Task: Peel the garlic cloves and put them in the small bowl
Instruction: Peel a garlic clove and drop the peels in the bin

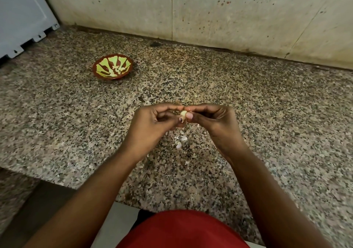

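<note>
A pale garlic clove is held above the middle of the speckled granite counter. My left hand and my right hand both pinch it between thumb and fingertips, meeting at the clove. Most of the clove is hidden by the fingers. The small brown bowl with a green pattern stands at the far left of the counter, apart from my hands. Several peeled cloves lie inside it.
Loose bits of garlic skin lie on the counter just below my hands. A stained tiled wall runs along the back. A white appliance stands at the far left. The counter's front edge is close to my red clothing.
</note>
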